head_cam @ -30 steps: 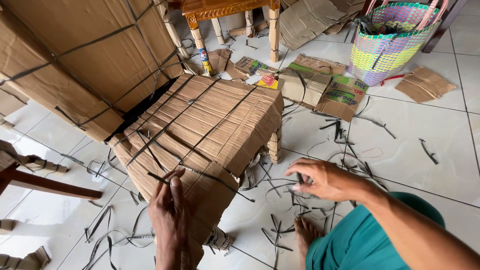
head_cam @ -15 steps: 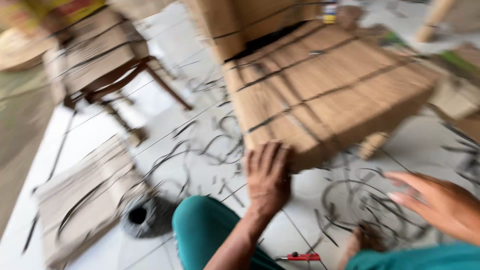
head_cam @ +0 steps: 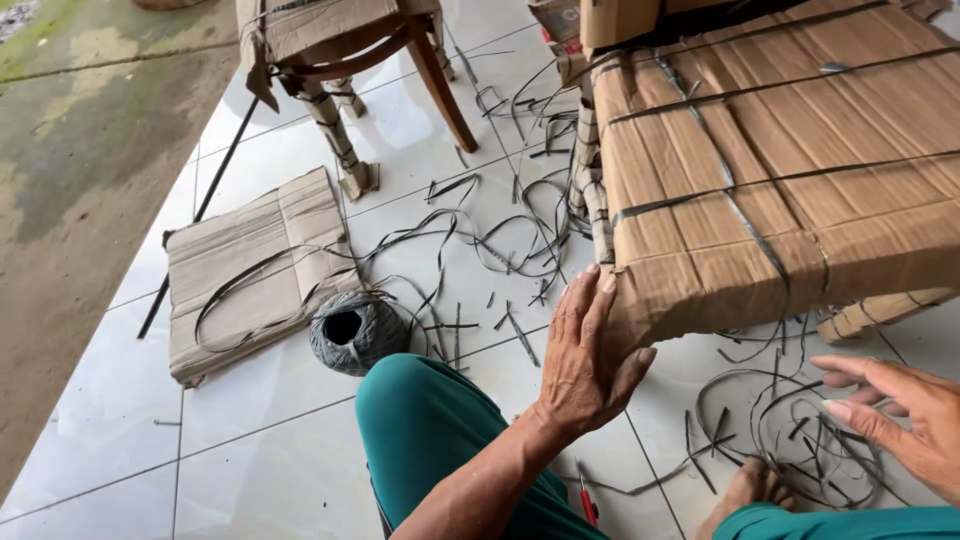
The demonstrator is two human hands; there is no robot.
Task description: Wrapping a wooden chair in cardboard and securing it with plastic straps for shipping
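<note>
Two hands [head_cam: 590, 360], one twine roll [head_cam: 352, 330]

Cardboard-wrapped piece [head_cam: 790, 190]: tan-brown corrugated card crossed by dark grey-black strapping bands in a rough grid; flattened cardboard sheet [head_cam: 250, 270] near the floor's left edge is a paler, greyer tan, with one dark strap looped over it. Twine ball [head_cam: 355, 330]: mid-grey with a black hollow centre; strap offcuts [head_cam: 500, 240] scattered over the floor are dark grey to black. Tiled floor [head_cam: 100, 430]: glossy white with thin grey grout lines, bordered at left by grey-brown concrete with green patches; trouser leg [head_cam: 440, 440] teal; chair leg [head_cam: 440, 70] red-brown wood.
</note>
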